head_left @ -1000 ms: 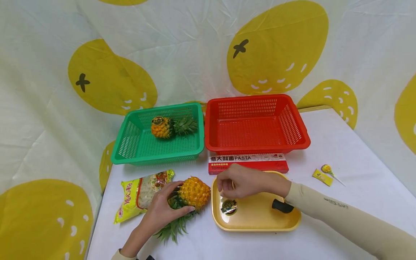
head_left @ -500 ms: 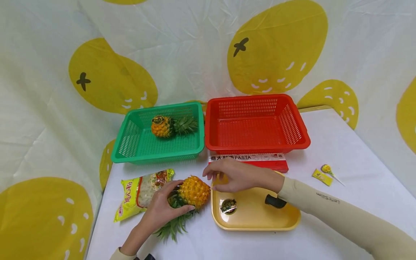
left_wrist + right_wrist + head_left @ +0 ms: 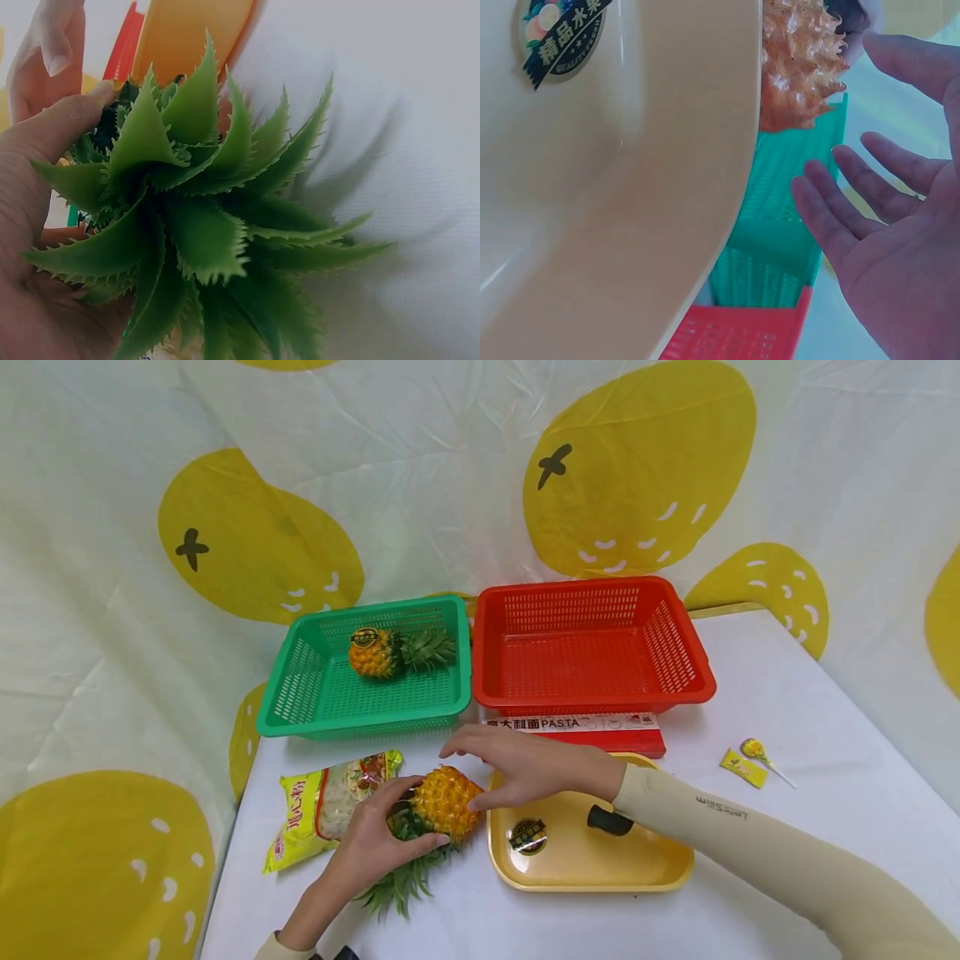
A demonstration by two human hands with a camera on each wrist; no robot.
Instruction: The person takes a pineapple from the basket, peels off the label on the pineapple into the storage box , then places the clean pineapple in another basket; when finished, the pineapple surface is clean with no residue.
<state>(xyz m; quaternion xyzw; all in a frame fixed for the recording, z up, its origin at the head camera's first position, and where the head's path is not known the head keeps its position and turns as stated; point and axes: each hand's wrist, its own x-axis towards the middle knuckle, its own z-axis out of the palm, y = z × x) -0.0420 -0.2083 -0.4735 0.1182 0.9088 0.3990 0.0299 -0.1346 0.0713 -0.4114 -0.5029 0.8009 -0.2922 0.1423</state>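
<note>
The left hand (image 3: 378,835) curls round 1 held pineapple (image 3: 447,802) on the white table (image 3: 742,677); the right hand (image 3: 521,766), fingers spread and holding nothing, is just beside it. Left to right around them: yellow packet (image 3: 333,810), green basket (image 3: 352,729) containing 1 stickered pineapple (image 3: 375,657), golden tray (image 3: 600,872), red basket (image 3: 592,702), lollipop (image 3: 753,749).

Left hand (image 3: 367,839): fingers (image 3: 396,787) curled in grip; right hand (image 3: 525,768): fingers (image 3: 874,186) spread, forearm (image 3: 742,827) stretched leftward.
</note>
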